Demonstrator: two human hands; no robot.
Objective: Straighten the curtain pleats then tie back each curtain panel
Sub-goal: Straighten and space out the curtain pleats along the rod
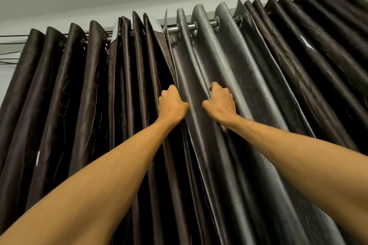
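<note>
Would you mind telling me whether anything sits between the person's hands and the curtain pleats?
Nothing visible does: the left hand and right hand each grip a fold of the curtain pleats directly, well below the rod.

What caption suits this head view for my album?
Left hand and right hand grip folds of a shiny grey curtain panel hung on a metal rod.

Curtain panels (59, 95) hang from rod (172, 30) — left hand (172, 103), right hand (220, 103) on middle pleats (199, 61).
</note>
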